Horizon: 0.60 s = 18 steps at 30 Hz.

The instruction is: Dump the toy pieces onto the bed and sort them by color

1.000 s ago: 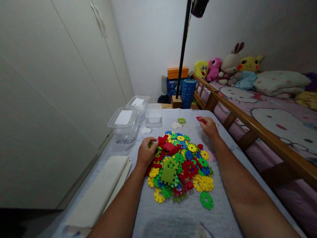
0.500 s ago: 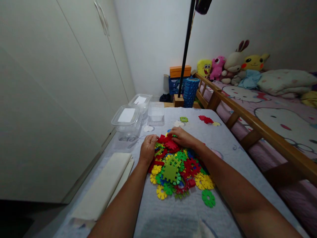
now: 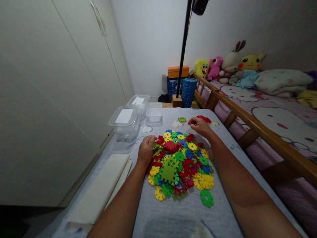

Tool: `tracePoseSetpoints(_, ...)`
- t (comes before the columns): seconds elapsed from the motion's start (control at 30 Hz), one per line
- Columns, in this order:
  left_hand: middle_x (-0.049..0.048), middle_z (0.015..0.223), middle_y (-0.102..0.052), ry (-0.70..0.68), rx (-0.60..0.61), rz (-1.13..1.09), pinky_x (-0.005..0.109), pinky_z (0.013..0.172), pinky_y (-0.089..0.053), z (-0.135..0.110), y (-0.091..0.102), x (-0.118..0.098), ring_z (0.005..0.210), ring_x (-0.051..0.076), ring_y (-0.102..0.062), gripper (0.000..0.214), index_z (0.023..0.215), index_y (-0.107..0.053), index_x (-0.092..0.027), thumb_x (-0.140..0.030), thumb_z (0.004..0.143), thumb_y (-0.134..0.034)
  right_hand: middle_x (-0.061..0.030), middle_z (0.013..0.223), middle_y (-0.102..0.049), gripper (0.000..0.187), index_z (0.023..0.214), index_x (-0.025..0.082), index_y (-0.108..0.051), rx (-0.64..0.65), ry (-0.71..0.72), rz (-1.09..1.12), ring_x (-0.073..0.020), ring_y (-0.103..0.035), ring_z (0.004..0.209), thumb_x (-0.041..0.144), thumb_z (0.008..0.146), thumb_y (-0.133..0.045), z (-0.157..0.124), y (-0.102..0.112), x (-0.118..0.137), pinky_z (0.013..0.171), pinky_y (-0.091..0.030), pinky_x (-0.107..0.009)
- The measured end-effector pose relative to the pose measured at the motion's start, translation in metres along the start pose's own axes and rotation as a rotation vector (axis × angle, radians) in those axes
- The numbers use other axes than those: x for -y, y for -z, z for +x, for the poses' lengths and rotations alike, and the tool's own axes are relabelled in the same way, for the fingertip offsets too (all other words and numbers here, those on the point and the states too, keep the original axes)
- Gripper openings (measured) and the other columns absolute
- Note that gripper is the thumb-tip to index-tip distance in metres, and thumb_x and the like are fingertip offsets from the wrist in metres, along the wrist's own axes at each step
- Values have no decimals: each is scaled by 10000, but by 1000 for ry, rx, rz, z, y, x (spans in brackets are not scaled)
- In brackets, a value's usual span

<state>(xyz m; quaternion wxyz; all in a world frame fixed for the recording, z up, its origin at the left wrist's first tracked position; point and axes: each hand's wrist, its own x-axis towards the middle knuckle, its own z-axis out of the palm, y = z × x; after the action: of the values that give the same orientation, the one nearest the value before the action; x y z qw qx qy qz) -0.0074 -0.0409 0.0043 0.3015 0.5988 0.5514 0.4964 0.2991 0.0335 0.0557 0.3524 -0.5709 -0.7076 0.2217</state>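
Note:
A heap of plastic interlocking pieces point(image 3: 179, 158) in red, yellow, green and blue lies on the cloth in front of me. Many are notched discs; a green lattice square piece point(image 3: 170, 170) lies on top. Against the heap's left edge rests my left hand point(image 3: 146, 150), its fingers stretched forward beside some red pieces point(image 3: 160, 140). Beyond the heap, at its far right, is my right hand point(image 3: 201, 127), with thumb and fingers pinched together; whatever is between them is hidden. Near it lie red notched pieces point(image 3: 204, 118) and a green rectangular frame piece point(image 3: 182, 119).
Lidded clear boxes point(image 3: 123, 117) and an uncovered clear box point(image 3: 154, 114) stand at the back left. Folded cream cloth point(image 3: 101, 188) lies left of my arm. A wooden bed rail point(image 3: 247, 122) borders the right side; a pale cabinet point(image 3: 74, 99) borders the left.
My right hand has left the heap and moved right and away, toward the red pieces at the back. My left hand has stayed at the heap's left edge.

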Motion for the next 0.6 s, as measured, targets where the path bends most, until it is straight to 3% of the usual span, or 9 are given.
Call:
tracePoseSetpoints(0.1,77,1032,-721,-2,2,8,380,1009,-486,-1,0,-1,1066,237,-654,457,896,-712,-212,-545,937,-402,3,678,-627,117,751,190,-656,13,-86,11,-152,-546,650,224,669,-581,-1,13,-18,620,-421,-261)
tracePoseSetpoints(0.3,82,1062,-724,-3,5,0,386,1015,-485,0,0,2,1086,243,-651,460,902,-724,-209,-550,933,-417,-35,805,-716,247,838,180,-729,374,-174,23,-161,-607,688,306,626,-718,-8,29,-30,617,-470,-257)
tracePoseSetpoints(0.43,78,1048,-721,6,9,2,381,1017,-477,0,0,2,1075,243,-651,458,896,-729,-209,-558,926,-434,-25,756,-717,222,759,197,-733,587,-244,-38,-171,-616,689,329,582,-754,-10,39,-33,603,-465,-252)
tracePoseSetpoints(0.6,69,1030,-722,18,4,7,377,998,-482,0,0,2,1051,243,-655,437,891,-725,-210,-562,911,-467,17,582,-622,220,649,202,-659,630,-288,-112,-134,-517,556,395,582,-741,-13,42,-34,499,-361,-239)
